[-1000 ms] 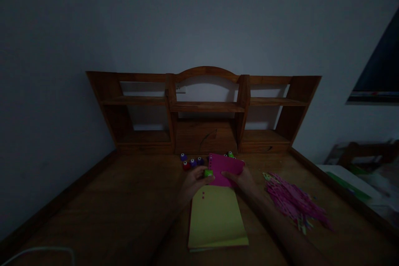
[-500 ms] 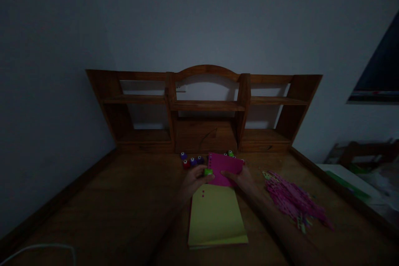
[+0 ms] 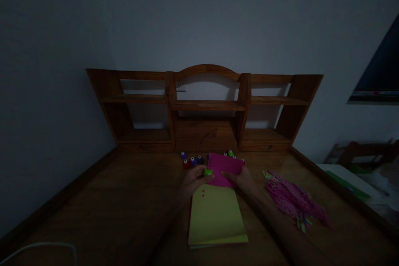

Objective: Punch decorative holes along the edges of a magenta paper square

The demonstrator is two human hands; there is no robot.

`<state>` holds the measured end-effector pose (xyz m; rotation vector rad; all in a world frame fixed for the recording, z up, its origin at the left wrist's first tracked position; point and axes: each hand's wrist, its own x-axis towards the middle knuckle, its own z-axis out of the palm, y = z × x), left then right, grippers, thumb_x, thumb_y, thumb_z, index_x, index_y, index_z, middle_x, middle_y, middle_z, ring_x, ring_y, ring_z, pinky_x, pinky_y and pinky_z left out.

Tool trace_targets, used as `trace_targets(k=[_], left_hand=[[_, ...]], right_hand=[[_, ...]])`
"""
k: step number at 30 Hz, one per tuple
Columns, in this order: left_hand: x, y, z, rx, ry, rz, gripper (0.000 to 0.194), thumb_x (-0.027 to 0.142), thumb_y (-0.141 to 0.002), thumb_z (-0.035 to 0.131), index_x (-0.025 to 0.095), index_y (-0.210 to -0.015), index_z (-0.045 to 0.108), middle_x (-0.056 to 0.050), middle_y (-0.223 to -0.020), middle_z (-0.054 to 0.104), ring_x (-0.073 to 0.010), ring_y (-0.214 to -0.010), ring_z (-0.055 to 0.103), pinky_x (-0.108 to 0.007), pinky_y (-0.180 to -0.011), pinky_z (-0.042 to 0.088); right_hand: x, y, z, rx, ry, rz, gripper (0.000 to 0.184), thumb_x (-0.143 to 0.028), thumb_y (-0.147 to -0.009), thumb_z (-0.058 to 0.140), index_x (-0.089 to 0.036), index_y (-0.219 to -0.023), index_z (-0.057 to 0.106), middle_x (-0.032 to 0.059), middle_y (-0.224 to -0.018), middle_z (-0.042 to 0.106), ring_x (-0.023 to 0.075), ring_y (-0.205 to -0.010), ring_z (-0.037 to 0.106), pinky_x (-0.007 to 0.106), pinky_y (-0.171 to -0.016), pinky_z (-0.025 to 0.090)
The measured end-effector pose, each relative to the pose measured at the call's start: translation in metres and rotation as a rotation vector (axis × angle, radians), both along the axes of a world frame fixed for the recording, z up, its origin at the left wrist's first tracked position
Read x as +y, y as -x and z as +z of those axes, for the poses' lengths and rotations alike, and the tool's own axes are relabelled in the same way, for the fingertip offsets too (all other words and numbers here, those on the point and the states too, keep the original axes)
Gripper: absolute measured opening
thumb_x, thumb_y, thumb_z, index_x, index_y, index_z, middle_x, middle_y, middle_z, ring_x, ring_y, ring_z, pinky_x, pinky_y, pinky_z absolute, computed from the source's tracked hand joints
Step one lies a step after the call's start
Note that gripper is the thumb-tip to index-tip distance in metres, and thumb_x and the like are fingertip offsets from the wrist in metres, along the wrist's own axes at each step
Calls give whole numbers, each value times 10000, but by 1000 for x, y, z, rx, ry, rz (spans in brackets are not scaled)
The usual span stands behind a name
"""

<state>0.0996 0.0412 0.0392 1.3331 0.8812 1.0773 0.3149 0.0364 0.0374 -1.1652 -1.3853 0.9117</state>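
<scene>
My left hand (image 3: pixel 193 179) is closed around a small green craft punch (image 3: pixel 208 172), which sits at the left edge of a magenta paper sheet (image 3: pixel 227 165). A row of small holes runs down the sheet's upper left edge. My right hand (image 3: pixel 240 178) grips the sheet's right side, its thumb lying on top. Below the sheet lies a stack of pale yellow paper (image 3: pixel 216 218) with small magenta punched dots (image 3: pixel 203 193) near its upper left. The sheet is tilted up off the stack and hides part of the desk behind it.
Several red, blue and purple punches (image 3: pixel 193 161) stand behind my left hand, and green ones (image 3: pixel 230 153) behind the sheet. A heap of magenta and yellow paper strips (image 3: pixel 294 199) lies at right. A wooden shelf unit (image 3: pixel 207 106) backs the desk; a white cable (image 3: pixel 46 244) lies lower left.
Hardly anything differs: both hands keep their hold on the punch and the magenta sheet, and the sheet has shifted only very slightly.
</scene>
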Motion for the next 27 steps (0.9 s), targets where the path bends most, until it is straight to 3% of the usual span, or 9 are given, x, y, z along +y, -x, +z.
trace_targets(k=[9, 27], left_hand=[[-2, 0, 0, 16, -11, 13, 367, 328, -606, 835, 152, -895, 693, -107, -954, 717, -227, -884, 658, -313, -805, 485], [-1, -3, -1, 10, 4, 92, 360, 312, -535, 863, 169, -819, 694, -94, -881, 726, -234, -844, 666, -315, -756, 495]], right_hand=[[1, 0, -6, 30, 45, 68, 475, -387, -603, 796, -143, -995, 684, 100, -939, 734, 241, -800, 687, 341, -711, 564], [2, 1, -9, 43, 47, 72, 441, -372, -610, 794, -141, -969, 683, 101, -916, 733, 247, -818, 682, 357, -726, 562]])
